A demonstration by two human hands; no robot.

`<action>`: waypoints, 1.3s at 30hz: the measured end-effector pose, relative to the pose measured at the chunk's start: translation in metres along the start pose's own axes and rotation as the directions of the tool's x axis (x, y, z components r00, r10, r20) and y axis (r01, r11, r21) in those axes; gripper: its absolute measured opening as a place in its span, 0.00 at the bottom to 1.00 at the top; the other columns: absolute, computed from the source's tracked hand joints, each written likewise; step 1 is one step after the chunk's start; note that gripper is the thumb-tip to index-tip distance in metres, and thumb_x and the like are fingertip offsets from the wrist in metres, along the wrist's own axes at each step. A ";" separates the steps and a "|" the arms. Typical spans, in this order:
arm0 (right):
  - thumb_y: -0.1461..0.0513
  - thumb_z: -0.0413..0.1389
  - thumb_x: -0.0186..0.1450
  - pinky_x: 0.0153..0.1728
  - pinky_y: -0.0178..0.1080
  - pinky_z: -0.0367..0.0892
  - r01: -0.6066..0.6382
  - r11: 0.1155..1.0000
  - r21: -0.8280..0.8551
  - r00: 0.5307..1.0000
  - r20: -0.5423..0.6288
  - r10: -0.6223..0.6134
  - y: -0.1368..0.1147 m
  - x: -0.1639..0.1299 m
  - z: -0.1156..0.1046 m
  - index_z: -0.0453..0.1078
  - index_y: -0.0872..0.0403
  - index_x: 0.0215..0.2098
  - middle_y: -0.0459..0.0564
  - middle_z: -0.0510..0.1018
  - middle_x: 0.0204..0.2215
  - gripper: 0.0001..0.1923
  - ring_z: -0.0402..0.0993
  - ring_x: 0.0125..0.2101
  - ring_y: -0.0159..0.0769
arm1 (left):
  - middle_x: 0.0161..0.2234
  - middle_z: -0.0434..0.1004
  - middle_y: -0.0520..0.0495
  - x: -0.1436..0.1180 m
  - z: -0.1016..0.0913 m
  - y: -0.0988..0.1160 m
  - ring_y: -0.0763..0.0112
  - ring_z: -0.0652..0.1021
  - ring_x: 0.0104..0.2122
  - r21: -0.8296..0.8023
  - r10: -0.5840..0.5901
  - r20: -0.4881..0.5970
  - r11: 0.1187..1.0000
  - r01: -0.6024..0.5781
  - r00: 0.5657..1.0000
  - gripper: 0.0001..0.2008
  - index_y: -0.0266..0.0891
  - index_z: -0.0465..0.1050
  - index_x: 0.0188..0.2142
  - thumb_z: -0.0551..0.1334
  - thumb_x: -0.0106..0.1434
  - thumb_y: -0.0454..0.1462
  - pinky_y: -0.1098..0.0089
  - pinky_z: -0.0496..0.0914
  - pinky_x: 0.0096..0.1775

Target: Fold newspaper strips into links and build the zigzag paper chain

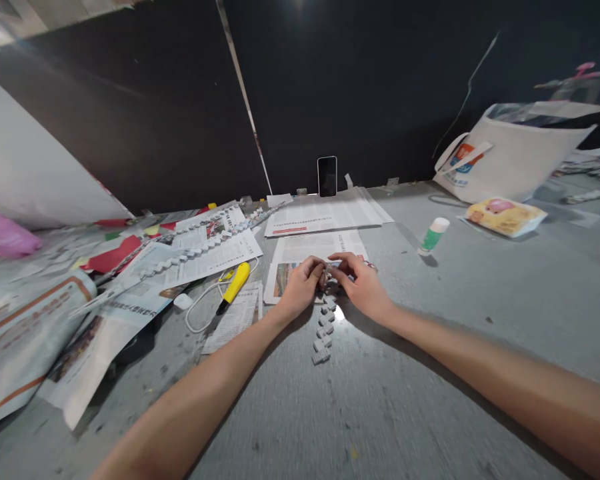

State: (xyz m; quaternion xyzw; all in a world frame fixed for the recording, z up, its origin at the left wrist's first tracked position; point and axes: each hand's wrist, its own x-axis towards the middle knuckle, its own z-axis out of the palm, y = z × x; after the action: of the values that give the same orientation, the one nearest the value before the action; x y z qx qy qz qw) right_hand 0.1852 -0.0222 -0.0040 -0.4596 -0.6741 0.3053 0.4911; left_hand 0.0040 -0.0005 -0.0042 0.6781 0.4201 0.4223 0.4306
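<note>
My left hand [303, 283] and my right hand [361, 283] meet over the grey table [430, 373], both pinching the far end of a folded newspaper chain [323, 333]. The chain is a zigzag braid of grey paper strips that trails toward me on the table between my forearms. Its gripped end is hidden by my fingers. Under my hands lies a newspaper sheet [300, 250].
A yellow-handled cutter [235, 285] and a white cable [200, 310] lie left of my hands. Longer paper chains [190, 257] rest on newspapers at left. A green-and-white glue stick [434, 235], a snack packet [505, 215], a white bag [515, 157] and an upright phone [327, 176] stand farther back.
</note>
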 end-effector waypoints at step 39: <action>0.47 0.64 0.66 0.38 0.44 0.74 -0.122 0.949 0.289 0.992 0.023 0.120 0.000 0.005 0.000 0.72 0.51 0.43 0.51 0.80 0.36 0.18 0.78 0.35 0.40 | 0.25 0.76 0.53 0.005 0.006 -0.001 0.72 0.77 0.23 -0.440 -0.186 -0.067 0.887 0.138 0.980 0.21 0.40 0.67 0.36 0.72 0.61 0.51 0.71 0.70 0.28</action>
State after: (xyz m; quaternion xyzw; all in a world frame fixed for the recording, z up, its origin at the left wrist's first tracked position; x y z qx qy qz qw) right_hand 0.1848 -0.0175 -0.0022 -0.4223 -0.5938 0.4315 0.5318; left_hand 0.0109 0.0027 -0.0055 0.5042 0.3934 0.5033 0.5811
